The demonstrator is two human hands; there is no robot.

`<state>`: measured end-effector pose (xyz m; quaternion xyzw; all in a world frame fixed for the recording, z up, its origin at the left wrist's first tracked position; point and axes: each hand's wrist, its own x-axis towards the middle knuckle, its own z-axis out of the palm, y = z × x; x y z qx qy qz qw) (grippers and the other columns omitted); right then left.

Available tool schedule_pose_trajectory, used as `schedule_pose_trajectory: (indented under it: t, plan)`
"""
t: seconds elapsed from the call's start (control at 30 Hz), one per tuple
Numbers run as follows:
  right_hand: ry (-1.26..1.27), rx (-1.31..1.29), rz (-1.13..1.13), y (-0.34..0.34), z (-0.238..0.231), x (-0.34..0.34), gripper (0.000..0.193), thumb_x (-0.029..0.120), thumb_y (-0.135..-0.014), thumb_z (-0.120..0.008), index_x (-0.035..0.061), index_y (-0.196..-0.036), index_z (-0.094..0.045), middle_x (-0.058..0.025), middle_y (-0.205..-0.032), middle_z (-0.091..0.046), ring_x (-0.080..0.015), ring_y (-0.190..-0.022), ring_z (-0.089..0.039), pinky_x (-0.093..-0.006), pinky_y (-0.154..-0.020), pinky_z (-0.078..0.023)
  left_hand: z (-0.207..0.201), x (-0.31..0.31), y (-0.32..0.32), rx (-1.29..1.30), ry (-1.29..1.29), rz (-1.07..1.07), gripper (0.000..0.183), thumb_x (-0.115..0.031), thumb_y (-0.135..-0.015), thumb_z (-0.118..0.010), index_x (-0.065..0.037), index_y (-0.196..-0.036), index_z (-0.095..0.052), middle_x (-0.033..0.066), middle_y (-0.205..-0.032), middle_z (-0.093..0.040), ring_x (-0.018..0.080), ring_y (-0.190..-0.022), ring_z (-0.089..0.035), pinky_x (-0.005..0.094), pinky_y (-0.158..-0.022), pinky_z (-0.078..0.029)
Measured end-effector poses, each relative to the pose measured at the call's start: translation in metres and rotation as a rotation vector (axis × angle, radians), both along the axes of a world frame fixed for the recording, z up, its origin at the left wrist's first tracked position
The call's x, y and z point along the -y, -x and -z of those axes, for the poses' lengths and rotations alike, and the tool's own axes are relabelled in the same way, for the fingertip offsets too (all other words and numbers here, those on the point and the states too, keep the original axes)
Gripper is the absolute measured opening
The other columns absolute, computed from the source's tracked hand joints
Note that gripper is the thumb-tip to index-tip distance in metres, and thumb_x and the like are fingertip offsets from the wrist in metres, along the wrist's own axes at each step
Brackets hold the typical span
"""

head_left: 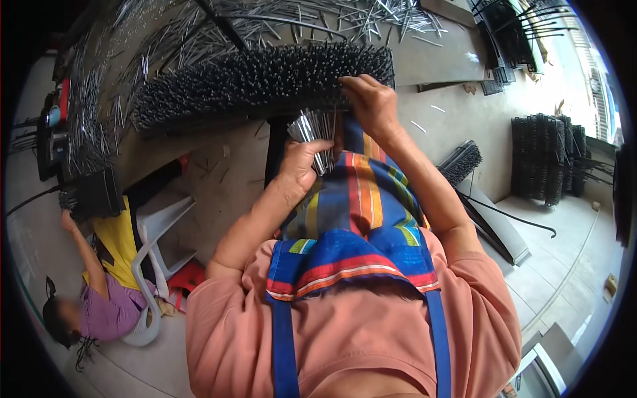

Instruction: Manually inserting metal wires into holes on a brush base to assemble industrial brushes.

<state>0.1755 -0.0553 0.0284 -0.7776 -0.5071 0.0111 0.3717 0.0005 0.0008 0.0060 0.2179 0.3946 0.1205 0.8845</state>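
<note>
A long black block (252, 83) packed with upright dark prongs lies across in front of me. My left hand (300, 162) is closed round a bundle of thin silvery metal strips (310, 132), held upright just below the block's near edge. Over the block's right end, my right hand (373, 99) is closed in a pinch, its fingertips at the prongs. Whatever sits between those fingertips is too small to make out. A striped apron (361, 199) covers my lap beneath both hands.
Loose metal strips (391, 20) lie heaped on the worktable beyond the block and at its left. A co-worker (113, 298) sits at the left on a white plastic chair (156, 225). Stacked black pronged racks (547, 159) stand at the right, near a smaller pronged block (459, 162).
</note>
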Motion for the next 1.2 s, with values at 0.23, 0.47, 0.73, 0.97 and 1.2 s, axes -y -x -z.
schedule_pose_trajectory:
  t: [0.23, 0.47, 0.73, 0.97, 1.2]
  plan:
    - [0.342, -1.032, -0.084, 0.009, 0.006, 0.030, 0.007, 0.008, -0.081, -0.070, 0.0010, -0.078, -0.068, 0.0010, -0.065, -0.061, -0.0057, -0.060, -0.053, -0.0229, -0.054, -0.040, -0.001, 0.007, -0.006, 0.032, -0.034, 0.047, 0.036, 0.016, -0.073, -0.062, 0.001, -0.105, -0.063, 0.0097, -0.092, -0.068, 0.0224, -0.077, -0.069, 0.0340, -0.065, -0.062]
    - [-0.053, -1.198, 0.169, 0.009, -0.001, 0.035, 0.002, 0.004, -0.082, -0.068, 0.0031, -0.080, -0.068, 0.0030, -0.064, -0.058, -0.0033, -0.053, -0.045, -0.0195, -0.048, -0.031, 0.022, 0.012, 0.008, -0.123, -0.152, 0.049, 0.020, 0.010, -0.076, -0.064, 0.002, -0.094, -0.065, 0.0117, -0.084, -0.069, 0.0233, -0.069, -0.069, 0.0357, -0.062, -0.061]
    - [-0.414, -0.499, 0.067, -0.017, 0.006, 0.017, 0.009, -0.007, -0.079, -0.068, -0.0025, -0.087, -0.069, -0.0018, -0.083, -0.065, -0.0047, -0.073, -0.054, -0.0187, -0.065, -0.043, 0.008, 0.011, 0.009, -0.113, -0.112, 0.050, 0.023, 0.010, -0.072, -0.068, 0.001, -0.093, -0.066, 0.0110, -0.082, -0.069, 0.0220, -0.067, -0.069, 0.0337, -0.061, -0.059]
    - [-0.356, -0.441, 0.068, -0.019, 0.004, 0.022, 0.008, -0.008, -0.079, -0.068, -0.0035, -0.086, -0.069, -0.0044, -0.085, -0.067, -0.0074, -0.076, -0.058, -0.0207, -0.068, -0.047, 0.004, 0.014, 0.009, -0.062, -0.147, 0.072, 0.021, 0.008, -0.075, -0.068, 0.001, -0.095, -0.065, 0.0132, -0.084, -0.070, 0.0235, -0.068, -0.070, 0.0333, -0.061, -0.059]
    - [-0.109, -0.190, 0.100, -0.012, 0.007, 0.010, 0.012, -0.003, -0.076, -0.071, 0.0005, -0.087, -0.071, -0.0060, -0.077, -0.066, -0.0108, -0.070, -0.061, -0.0227, -0.064, -0.047, 0.000, 0.012, -0.003, -0.083, -0.102, 0.074, 0.021, 0.012, -0.073, -0.068, 0.002, -0.092, -0.067, 0.0114, -0.081, -0.069, 0.0216, -0.065, -0.069, 0.0313, -0.056, -0.059]
